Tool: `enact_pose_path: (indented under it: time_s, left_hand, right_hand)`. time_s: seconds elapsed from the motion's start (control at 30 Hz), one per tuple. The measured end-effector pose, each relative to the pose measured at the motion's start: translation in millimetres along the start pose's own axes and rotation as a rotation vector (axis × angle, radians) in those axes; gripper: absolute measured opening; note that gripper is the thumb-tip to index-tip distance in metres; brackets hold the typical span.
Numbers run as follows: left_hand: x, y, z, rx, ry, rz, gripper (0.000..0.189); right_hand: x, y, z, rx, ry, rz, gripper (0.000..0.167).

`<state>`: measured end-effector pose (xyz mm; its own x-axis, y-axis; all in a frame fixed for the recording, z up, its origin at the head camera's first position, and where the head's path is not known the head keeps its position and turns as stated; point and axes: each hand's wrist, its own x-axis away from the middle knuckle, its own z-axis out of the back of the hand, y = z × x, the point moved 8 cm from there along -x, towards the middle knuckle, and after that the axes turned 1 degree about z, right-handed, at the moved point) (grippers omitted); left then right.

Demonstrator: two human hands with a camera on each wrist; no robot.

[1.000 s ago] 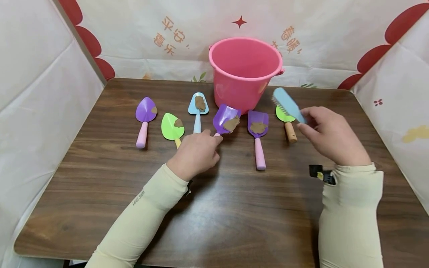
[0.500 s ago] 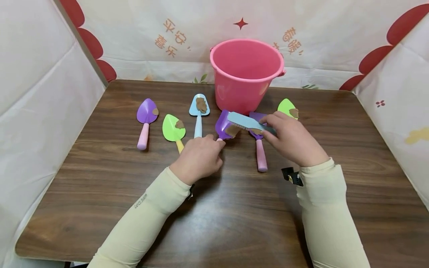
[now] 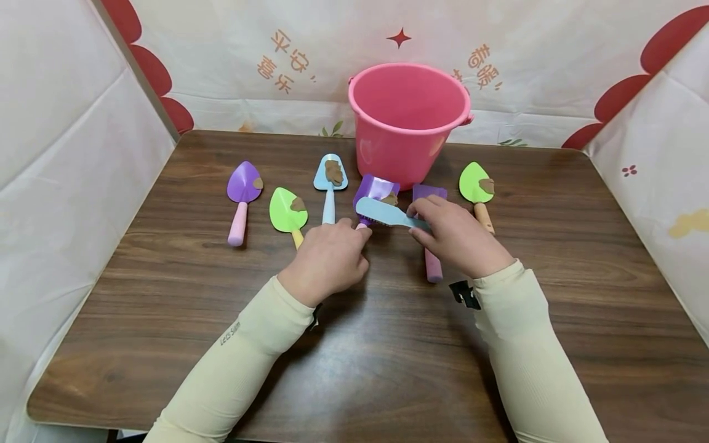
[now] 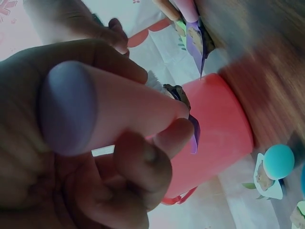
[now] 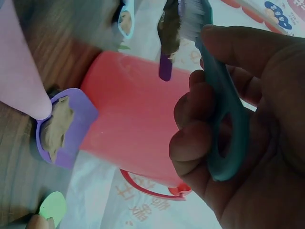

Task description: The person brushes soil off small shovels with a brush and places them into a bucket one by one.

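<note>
In the head view my left hand (image 3: 327,258) grips the pink handle of a purple toy shovel (image 3: 370,184). Thumb and fingers wrap that pink handle (image 4: 128,102) in the left wrist view. A brown, clay-like lump (image 3: 391,199) sticks to the shovel's blade, partly covered by a light blue brush (image 3: 382,212). My right hand (image 3: 456,237) holds this brush bristles down over the blade's lower part. The right wrist view shows my fingers curled round the brush's looped handle (image 5: 224,124), with white bristles (image 5: 191,19) close to the brown lump.
A pink bucket (image 3: 390,147) stands behind the shovel. To the left lie a purple shovel (image 3: 242,178), a green one (image 3: 284,209) and a light blue one (image 3: 328,206). A square purple shovel (image 3: 434,267) lies under my right hand, a green one (image 3: 472,178) further right. Most carry brown patches.
My right hand has carried the brush leftward from above the right-hand green shovel to the held shovel's blade. The left hand has kept its grip and place.
</note>
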<state>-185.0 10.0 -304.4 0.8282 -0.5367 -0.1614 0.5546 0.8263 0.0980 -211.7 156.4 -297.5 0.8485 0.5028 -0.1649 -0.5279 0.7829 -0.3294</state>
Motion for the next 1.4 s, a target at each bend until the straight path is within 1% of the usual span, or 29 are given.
enact_pose_path:
  time_s: [0.27,0.57,0.8,1.17,1.27,1.4]
  left_hand:
    - [1.5,1.7,3.1,-0.008,0.016,-0.012,0.007]
    - [2.7,5.0,1.0,-0.011,-0.023,-0.013,0.014]
    - [3.5,6.4,2.1,-0.017,0.001,-0.016,0.013]
    - [5.0,7.9,3.2,-0.014,0.004,-0.023,0.006]
    - [5.4,8.5,3.6,-0.017,-0.001,-0.023,0.006]
    - [5.3,8.9,2.6,-0.021,-0.020,-0.018,0.007]
  right_hand:
    - [-0.1,3.6,-2.6,-0.016,-0.027,-0.014,0.019]
    - [0.5,6.7,-3.5,-0.021,-0.035,-0.009,0.017]
    - [1.8,10.1,-0.4,-0.032,-0.030,-0.012,0.018]
    - [0.5,14.9,1.3,-0.038,-0.028,-0.022,0.019]
    - [1.0,15.2,2.5,-0.028,-0.023,-0.027,0.018]
    - [2.6,17.6,3.7,0.016,-0.010,-0.061,0.017]
